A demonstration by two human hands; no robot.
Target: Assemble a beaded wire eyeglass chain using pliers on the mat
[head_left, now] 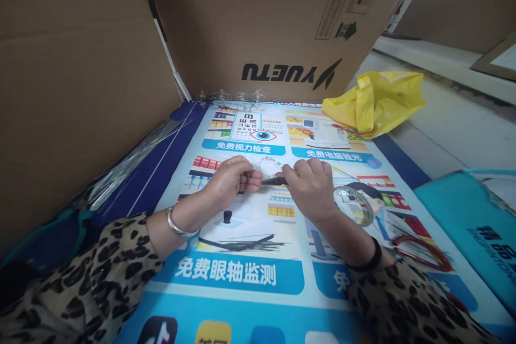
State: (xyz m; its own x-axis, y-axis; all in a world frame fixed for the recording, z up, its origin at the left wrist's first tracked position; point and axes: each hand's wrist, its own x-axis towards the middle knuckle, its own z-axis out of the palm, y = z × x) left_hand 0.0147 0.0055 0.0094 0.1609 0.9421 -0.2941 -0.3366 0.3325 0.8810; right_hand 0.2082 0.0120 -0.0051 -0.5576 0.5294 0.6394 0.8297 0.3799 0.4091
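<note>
In the middle of the head view my left hand [237, 180] has its fingers pinched together on a fine wire piece [269, 165] with small clear beads. My right hand [311, 187] is closed around a tool with dark, narrow jaws, apparently pliers [274, 181]; its handles are hidden in the palm. The jaws point left and reach the fingertips of my left hand. Just right of my right wrist lies a clear round ring, like a roll of tape or wire [365, 205]. Below the hands, a bunch of dark thin strands [252, 244] rests on the printed sheet.
Cardboard boxes [258, 21] wall off the back and left. Beaded wire pieces [234, 99] lie at the back, a bundle of long wires [137, 164] at left. A yellow bag [379, 102], a teal bag [471, 226] and a red-handled tool [427, 252] are at right.
</note>
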